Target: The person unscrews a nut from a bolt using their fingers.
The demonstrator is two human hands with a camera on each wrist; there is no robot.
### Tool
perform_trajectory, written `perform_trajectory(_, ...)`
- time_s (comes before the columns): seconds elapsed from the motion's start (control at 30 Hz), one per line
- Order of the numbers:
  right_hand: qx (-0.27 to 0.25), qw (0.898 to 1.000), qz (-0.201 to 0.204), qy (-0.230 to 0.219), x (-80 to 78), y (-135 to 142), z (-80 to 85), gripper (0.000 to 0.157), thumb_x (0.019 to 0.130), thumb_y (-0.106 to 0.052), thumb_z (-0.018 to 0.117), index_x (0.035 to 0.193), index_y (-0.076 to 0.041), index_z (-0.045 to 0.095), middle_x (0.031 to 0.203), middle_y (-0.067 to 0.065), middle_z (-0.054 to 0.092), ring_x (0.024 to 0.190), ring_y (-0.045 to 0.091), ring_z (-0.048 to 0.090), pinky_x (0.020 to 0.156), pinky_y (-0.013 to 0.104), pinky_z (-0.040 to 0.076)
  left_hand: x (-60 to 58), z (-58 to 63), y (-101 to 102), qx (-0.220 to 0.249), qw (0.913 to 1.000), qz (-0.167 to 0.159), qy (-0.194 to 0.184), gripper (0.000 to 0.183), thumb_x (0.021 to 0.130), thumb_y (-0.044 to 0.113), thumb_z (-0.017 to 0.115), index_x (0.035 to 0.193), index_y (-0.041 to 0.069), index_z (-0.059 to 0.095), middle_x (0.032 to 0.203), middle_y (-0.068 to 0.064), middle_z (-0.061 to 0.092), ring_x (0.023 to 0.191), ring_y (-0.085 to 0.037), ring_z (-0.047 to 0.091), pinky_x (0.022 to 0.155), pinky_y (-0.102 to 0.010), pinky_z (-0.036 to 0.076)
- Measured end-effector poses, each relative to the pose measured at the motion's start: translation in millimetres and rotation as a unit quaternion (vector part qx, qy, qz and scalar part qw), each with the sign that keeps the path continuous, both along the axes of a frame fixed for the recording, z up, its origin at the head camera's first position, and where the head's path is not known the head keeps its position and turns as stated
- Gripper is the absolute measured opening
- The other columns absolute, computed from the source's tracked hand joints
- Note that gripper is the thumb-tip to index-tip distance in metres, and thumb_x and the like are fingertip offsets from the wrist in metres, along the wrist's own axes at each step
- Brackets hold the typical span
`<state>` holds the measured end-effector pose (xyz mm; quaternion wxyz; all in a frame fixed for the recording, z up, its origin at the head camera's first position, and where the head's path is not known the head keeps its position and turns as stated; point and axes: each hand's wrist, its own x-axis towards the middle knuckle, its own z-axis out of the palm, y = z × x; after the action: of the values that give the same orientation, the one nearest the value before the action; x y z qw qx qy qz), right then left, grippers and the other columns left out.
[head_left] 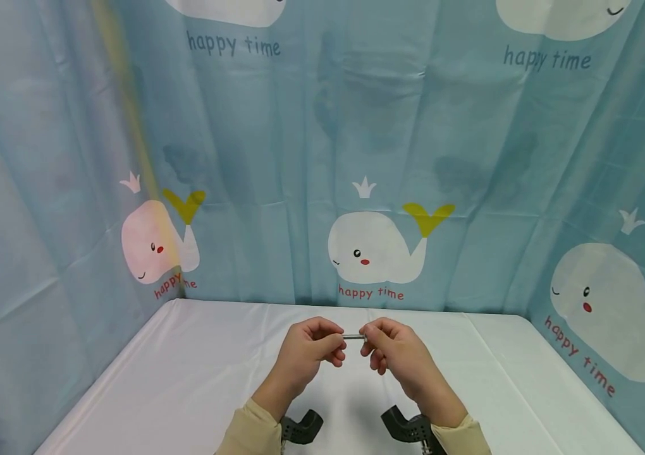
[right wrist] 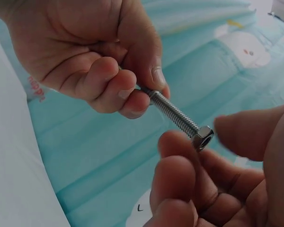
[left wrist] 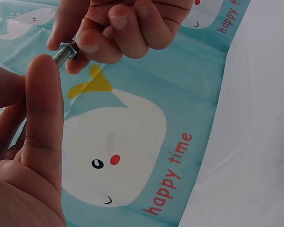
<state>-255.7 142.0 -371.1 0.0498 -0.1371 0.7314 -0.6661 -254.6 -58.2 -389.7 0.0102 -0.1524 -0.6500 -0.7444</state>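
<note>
My left hand (head_left: pixel 307 349) pinches a threaded metal bolt (right wrist: pixel 174 112) between thumb and fingers, covering its far end. A shiny hex nut (right wrist: pixel 203 137) sits at the bolt's other end, its hole facing outward in the right wrist view. Around this nut are the thumb and fingertips of my right hand (head_left: pixel 401 351); the left wrist view shows them on either side of it. In the right wrist view a small gap shows between that thumb and the nut. Both hands are raised above the table, with the bolt lying roughly level between them in the head view.
A white-covered table (head_left: pixel 186 366) spreads below the hands. Behind it and along both sides hangs a blue curtain (head_left: pixel 254 253) printed with whales. Black wrist mounts (head_left: pixel 302 427) sit at both cuffs.
</note>
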Motion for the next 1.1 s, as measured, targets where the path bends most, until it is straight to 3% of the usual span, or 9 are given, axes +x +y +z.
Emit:
perform_trajectory(0.2, -0.011, 1.0, -0.001, 0.012, -0.4, 0.3, -0.4, 0.021, 0.094, -0.015, 0.067, 0.108, 0.001, 0.064, 0.091, 0.016, 0.063, 0.063, 0.023, 0.053, 0.053, 0.026, 0.047, 0.0, 0.7, -0.3, 0.007, 1.0, -0.006, 0.0, 0.014, 0.093, 0.001, 0.067, 0.102, -0.009, 0.065, 0.083, -0.016, 0.067, 0.067, -0.02, 0.066, 0.067, -0.034, 0.06)
perform_trajectory(0.3, -0.013, 1.0, 0.007, 0.006, -1.0, 0.9, -0.3, 0.025, 0.091, -0.009, 0.066, 0.115, 0.0, 0.063, 0.099, 0.017, 0.063, 0.065, 0.024, 0.056, 0.054, 0.026, 0.047, -0.3, 0.8, -0.7, 0.008, 0.9999, -0.007, -0.001, 0.018, 0.093, 0.002, 0.067, 0.104, -0.012, 0.064, 0.083, -0.017, 0.067, 0.067, -0.02, 0.066, 0.067, -0.033, 0.06)
perform_trajectory(0.4, -0.003, 1.0, 0.01, -0.004, -1.7, 1.2, -0.5, 0.03, 0.096, -0.018, 0.065, 0.12, -0.001, 0.061, 0.099, 0.016, 0.066, 0.064, 0.024, 0.059, 0.054, 0.026, 0.048, -0.2, 0.4, -0.8, 0.006, 1.0, -0.005, 0.0, 0.018, 0.093, 0.003, 0.067, 0.104, -0.011, 0.064, 0.083, -0.016, 0.067, 0.067, -0.021, 0.066, 0.067, -0.034, 0.06)
perform_trajectory(0.5, 0.005, 1.0, 0.004, -0.018, -2.2, 1.5, -1.5, 0.043, 0.1, -0.039, 0.061, 0.117, 0.001, 0.062, 0.09, 0.016, 0.068, 0.06, 0.022, 0.06, 0.052, 0.026, 0.049, 0.2, 0.0, -0.5, 0.007, 1.0, -0.002, 0.001, 0.018, 0.093, 0.004, 0.067, 0.104, -0.01, 0.065, 0.083, -0.015, 0.067, 0.067, -0.021, 0.066, 0.067, -0.034, 0.06)
perform_trajectory(0.6, 0.004, 0.999, 0.001, -0.032, -1.9, 2.0, -2.8, 0.056, 0.096, -0.053, 0.059, 0.107, 0.002, 0.064, 0.08, 0.015, 0.068, 0.056, 0.021, 0.06, 0.05, 0.027, 0.048, 0.8, -0.1, 0.0, 0.008, 1.0, -0.003, 0.001, 0.017, 0.092, 0.004, 0.068, 0.103, -0.009, 0.065, 0.083, -0.015, 0.068, 0.066, -0.02, 0.066, 0.066, -0.034, 0.06)
perform_trajectory(0.73, -0.009, 0.998, 0.014, -0.052, -0.9, 3.6, -3.7, 0.063, 0.091, -0.061, 0.06, 0.101, 0.001, 0.064, 0.074, 0.014, 0.068, 0.054, 0.019, 0.06, 0.05, 0.026, 0.048, 1.6, 0.4, 1.0, 0.008, 1.0, -0.005, 0.001, 0.018, 0.09, 0.003, 0.07, 0.102, -0.01, 0.065, 0.082, -0.016, 0.068, 0.066, -0.02, 0.066, 0.066, -0.034, 0.06)
perform_trajectory(1.0, -0.044, 0.997, 0.033, -0.044, -1.9, 6.2, -3.3, 0.039, 0.099, -0.032, 0.064, 0.11, 0.006, 0.063, 0.081, 0.014, 0.065, 0.059, 0.018, 0.059, 0.054, 0.024, 0.05, 1.7, 0.7, 1.2, 0.003, 1.0, -0.005, 0.003, 0.018, 0.091, 0.004, 0.069, 0.102, -0.01, 0.065, 0.082, -0.015, 0.067, 0.066, -0.02, 0.066, 0.066, -0.034, 0.06)
perform_trajectory(1.1, -0.047, 0.998, 0.032, -0.034, -2.5, 5.9, -2.6, 0.038, 0.098, -0.027, 0.065, 0.112, 0.008, 0.062, 0.084, 0.015, 0.065, 0.062, 0.019, 0.058, 0.054, 0.024, 0.05, 1.8, 0.8, 0.7, 0.0, 1.0, -0.004, 0.004, 0.019, 0.091, 0.005, 0.069, 0.103, -0.01, 0.065, 0.083, -0.016, 0.068, 0.066, -0.02, 0.066, 0.066, -0.034, 0.06)
